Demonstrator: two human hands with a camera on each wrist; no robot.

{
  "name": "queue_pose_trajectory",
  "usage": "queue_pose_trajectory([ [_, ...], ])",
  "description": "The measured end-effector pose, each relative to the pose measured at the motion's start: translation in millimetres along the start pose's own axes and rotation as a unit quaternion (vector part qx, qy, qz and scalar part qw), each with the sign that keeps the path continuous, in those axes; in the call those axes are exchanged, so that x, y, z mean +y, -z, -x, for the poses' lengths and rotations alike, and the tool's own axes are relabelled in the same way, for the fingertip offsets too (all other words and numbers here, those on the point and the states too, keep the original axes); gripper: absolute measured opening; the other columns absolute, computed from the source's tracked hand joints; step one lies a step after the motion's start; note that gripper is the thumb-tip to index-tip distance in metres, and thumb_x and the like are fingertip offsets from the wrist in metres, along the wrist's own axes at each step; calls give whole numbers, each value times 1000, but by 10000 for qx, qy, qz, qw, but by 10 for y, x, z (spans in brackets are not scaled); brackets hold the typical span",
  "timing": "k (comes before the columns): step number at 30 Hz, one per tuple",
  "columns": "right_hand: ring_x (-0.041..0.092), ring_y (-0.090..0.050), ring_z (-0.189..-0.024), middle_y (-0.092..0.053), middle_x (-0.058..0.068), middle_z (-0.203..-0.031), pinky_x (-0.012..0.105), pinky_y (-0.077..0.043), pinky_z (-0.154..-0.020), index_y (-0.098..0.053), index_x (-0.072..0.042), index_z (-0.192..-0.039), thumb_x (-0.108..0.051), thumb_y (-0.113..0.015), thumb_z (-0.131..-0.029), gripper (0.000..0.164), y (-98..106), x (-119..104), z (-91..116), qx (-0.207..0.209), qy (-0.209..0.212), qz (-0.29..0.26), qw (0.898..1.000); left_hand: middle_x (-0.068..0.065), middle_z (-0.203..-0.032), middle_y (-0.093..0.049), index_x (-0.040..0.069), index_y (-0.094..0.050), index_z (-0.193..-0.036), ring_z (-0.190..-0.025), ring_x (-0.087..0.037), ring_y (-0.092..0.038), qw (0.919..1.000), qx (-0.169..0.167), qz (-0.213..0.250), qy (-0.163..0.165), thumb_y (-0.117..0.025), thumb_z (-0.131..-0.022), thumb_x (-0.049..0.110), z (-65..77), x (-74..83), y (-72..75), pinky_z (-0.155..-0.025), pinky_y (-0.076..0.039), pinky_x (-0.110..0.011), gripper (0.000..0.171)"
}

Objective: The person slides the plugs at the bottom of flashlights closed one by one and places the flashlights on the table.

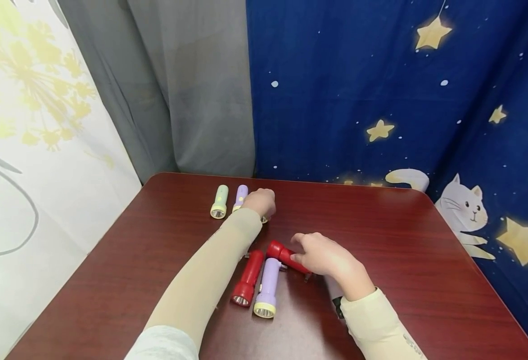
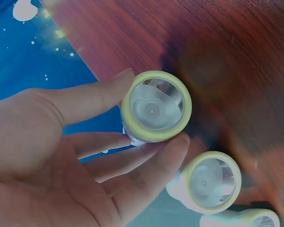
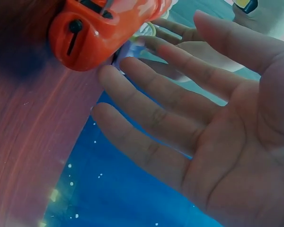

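Note:
My left hand (image 1: 260, 201), far back on the table, pinches a yellow-rimmed flashlight (image 2: 156, 106) between thumb and fingertips. Its lens faces the left wrist camera; most of its body is hidden behind the hand. Left of it lie a purple flashlight (image 1: 241, 194) and a green flashlight (image 1: 220, 196), lenses toward me. My right hand (image 1: 324, 254) hovers with spread fingers over a slanted red flashlight (image 1: 285, 254), gripping nothing. In the right wrist view that flashlight's end (image 3: 85, 35), with its black switch, shows just beyond the fingertips.
Nearer to me, a second red flashlight (image 1: 249, 275) and a light purple flashlight (image 1: 269, 285) lie side by side, with small plugs sticking out. The dark red wooden table (image 1: 155, 260) ends at a grey curtain (image 1: 209, 90) and a blue star curtain (image 1: 327, 100).

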State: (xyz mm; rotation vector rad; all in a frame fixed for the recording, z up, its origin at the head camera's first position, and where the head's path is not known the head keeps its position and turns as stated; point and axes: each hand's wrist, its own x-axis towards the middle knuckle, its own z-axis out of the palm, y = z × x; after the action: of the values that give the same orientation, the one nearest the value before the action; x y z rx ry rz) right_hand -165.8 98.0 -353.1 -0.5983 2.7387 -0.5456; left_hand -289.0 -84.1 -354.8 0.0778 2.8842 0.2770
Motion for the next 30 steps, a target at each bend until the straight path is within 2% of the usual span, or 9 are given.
queue_pose_trajectory([
  [4, 22, -70, -106, -74, 12, -128, 49, -58, -104, -69, -5, -135, -20, -76, -97, 41, -39, 7, -19, -8, 23, 83, 10000, -15, -118, -73, 8, -74, -105, -91, -29, -66, 9998, 104, 146, 4, -76, -91, 10, -40, -23, -32, -81, -58, -38, 15],
  [8, 17, -67, -87, -76, 8, -108, 43, -59, -91, -72, -4, -127, -19, -78, -95, 35, -61, 9, -36, -89, 76, 147, 9998, -15, -115, -73, 7, -71, -104, -87, -29, -66, 9990, 372, 245, -45, -73, -92, 10, -80, -47, -63, -75, -56, -37, 13],
  [11, 16, -62, -77, -72, 4, -94, 38, -56, -81, -74, -5, -122, -18, -79, -94, 32, -71, 12, -48, -154, 38, 156, 9998, -15, -114, -74, 7, -68, -106, -87, -28, -67, 9983, 525, 241, -91, -70, -94, 10, -112, -62, -85, -76, -57, -38, 12],
  [16, 17, -60, -77, -69, 3, -89, 36, -54, -78, -74, -4, -120, -17, -81, -92, 31, -86, 16, -65, -165, -17, 268, 9995, -16, -117, -74, 6, -66, -110, -91, -28, -69, 9975, 666, 189, -119, -67, -96, 11, -142, -75, -111, -85, -61, -41, 15],
  [22, 18, -60, -77, -69, 3, -89, 38, -54, -77, -74, -5, -120, -17, -83, -90, 34, -106, 21, -71, -152, -114, 320, 9993, -16, -117, -74, 6, -65, -113, -96, -29, -71, 9975, 680, 132, -131, -68, -97, 16, -142, -61, -122, -88, -62, -43, 19],
  [26, 18, -60, -76, -68, 3, -86, 37, -52, -75, -74, -5, -121, -17, -84, -89, 35, -146, 28, -75, -163, -148, 373, 9991, -15, -118, -72, 8, -71, -111, -108, -34, -66, 9976, 677, 83, -142, -69, -97, 19, -108, -28, -135, -97, -59, -47, 18],
  [30, 18, -58, -73, -65, 3, -81, 36, -51, -72, -74, -6, -111, -16, -84, -89, 26, -176, 16, -74, -153, -116, 424, 9989, -14, -122, -68, 9, -74, -113, -118, -36, -56, 9973, 700, -45, -201, -68, -98, 21, -48, 22, -132, -97, -58, -49, 21],
])
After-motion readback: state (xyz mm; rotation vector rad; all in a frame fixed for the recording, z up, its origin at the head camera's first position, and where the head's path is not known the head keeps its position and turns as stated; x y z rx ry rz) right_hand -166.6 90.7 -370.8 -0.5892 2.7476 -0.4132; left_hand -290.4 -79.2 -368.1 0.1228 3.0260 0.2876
